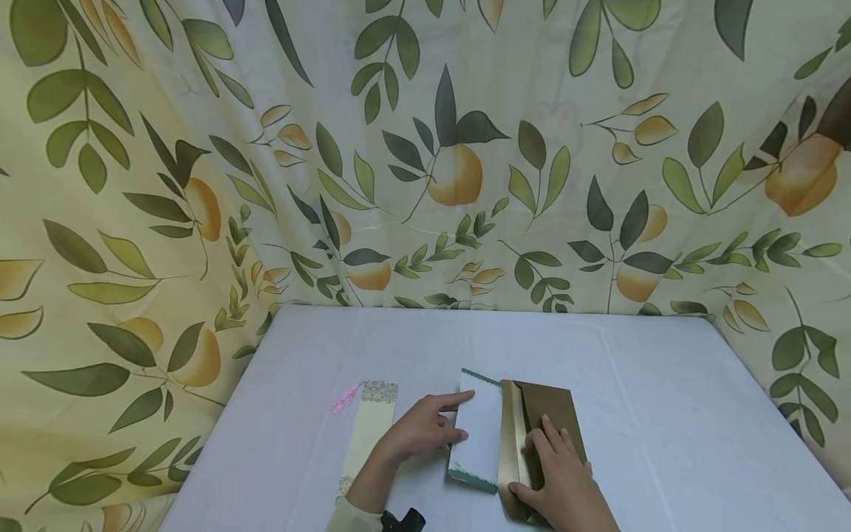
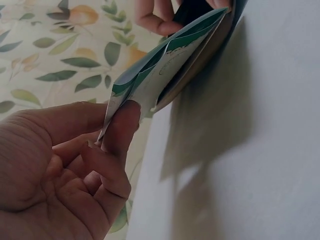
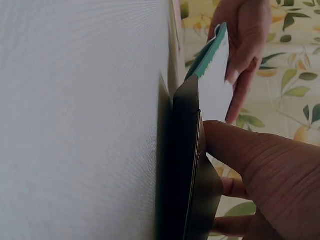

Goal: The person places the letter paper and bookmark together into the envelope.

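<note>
Pinching white card point(image 1: 482, 428), left hand point(image 1: 425, 427) — gold envelope point(image 1: 553, 408), right hand point(image 1: 565, 476).

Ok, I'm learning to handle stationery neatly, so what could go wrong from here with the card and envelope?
The white card's folded layers gape in the left wrist view, so one might snag on the gold envelope beside it.

The left hand pinches the card by one side, so a hard push could bend it.

In the head view, the left forearm overlaps the cream strip; shifting that arm might nudge it.
</note>
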Motion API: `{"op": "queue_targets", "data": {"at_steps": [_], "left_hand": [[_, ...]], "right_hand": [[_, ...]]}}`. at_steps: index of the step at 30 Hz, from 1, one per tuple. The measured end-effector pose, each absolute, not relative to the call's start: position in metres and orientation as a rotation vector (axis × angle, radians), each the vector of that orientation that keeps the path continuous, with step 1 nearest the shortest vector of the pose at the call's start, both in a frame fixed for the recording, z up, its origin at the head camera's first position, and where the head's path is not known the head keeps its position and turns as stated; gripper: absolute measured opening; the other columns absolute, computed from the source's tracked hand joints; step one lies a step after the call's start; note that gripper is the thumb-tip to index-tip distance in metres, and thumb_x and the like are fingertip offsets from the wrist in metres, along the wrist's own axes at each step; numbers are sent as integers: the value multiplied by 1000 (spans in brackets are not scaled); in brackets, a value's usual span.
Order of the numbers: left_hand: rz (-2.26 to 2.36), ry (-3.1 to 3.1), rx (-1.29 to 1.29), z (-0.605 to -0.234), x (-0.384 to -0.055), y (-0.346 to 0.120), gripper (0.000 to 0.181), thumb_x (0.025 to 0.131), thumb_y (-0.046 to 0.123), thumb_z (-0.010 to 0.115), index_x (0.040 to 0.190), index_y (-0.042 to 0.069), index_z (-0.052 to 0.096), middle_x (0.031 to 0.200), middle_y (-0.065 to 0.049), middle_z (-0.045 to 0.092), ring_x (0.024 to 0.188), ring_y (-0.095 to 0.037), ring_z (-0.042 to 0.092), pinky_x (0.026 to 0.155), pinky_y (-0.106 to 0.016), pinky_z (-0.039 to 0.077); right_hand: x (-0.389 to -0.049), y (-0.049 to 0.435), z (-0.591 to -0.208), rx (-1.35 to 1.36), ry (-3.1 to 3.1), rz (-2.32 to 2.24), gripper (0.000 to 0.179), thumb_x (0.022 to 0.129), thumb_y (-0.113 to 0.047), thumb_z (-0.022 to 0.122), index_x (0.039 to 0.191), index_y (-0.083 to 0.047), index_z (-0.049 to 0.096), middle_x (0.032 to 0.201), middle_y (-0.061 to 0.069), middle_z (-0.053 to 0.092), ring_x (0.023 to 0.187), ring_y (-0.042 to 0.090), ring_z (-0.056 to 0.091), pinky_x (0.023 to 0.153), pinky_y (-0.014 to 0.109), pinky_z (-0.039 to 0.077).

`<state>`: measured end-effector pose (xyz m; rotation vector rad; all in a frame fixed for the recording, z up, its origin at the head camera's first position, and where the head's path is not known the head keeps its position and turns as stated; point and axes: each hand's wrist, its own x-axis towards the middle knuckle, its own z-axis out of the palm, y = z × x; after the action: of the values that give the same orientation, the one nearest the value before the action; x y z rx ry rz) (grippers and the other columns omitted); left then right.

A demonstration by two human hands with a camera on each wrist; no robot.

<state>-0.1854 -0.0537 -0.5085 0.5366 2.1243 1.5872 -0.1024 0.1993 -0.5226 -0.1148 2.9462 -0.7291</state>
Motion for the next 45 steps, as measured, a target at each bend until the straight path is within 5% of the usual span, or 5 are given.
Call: {"op": "queue_targets", "data": {"at_steps": [21, 32, 36, 40, 45], "left_hand": [[1556, 2187, 469, -517, -181, -34, 60, 87, -3, 77, 143, 14, 65, 137, -17, 63, 65, -9, 62, 58, -24, 47], [1607, 2153, 462, -524, -179, -27, 59, 89, 0, 77, 145, 10, 61, 137, -17, 63, 61, -7, 59, 58, -23, 47], [1579, 2211, 466, -528, -178, -24, 60, 88, 2, 77, 145, 12, 62, 101, -6, 73, 48, -5, 42, 49, -21, 38], [1538, 2311, 483, -530, -177, -19, 55, 87, 4, 80, 140, 12, 66, 68, 6, 51, 44, -5, 33, 46, -21, 31], [1561, 2379, 484, -531, -175, -13, 43, 85, 4, 82, 127, 9, 73, 102, 5, 59, 48, -4, 40, 47, -22, 34]], "right_hand": [[-103, 199, -522, -114, 2934, -722, 51, 77, -49, 89, 103, -19, 57, 156, 36, 33, 136, 66, 30, 82, 89, 31], [-99, 198, -522, -133, 2970, -751, 33, 86, -20, 79, 109, -17, 56, 155, 37, 34, 134, 68, 31, 79, 89, 31], [-100, 198, -521, -119, 2957, -771, 25, 91, -16, 71, 110, -15, 56, 155, 37, 33, 136, 67, 30, 80, 90, 30], [-101, 197, -520, -91, 2948, -773, 22, 96, -26, 70, 110, -16, 57, 156, 36, 34, 137, 66, 29, 82, 89, 29], [-103, 197, -520, -92, 2944, -753, 36, 91, -43, 78, 106, -18, 57, 155, 35, 35, 136, 66, 30, 83, 89, 30]]}}
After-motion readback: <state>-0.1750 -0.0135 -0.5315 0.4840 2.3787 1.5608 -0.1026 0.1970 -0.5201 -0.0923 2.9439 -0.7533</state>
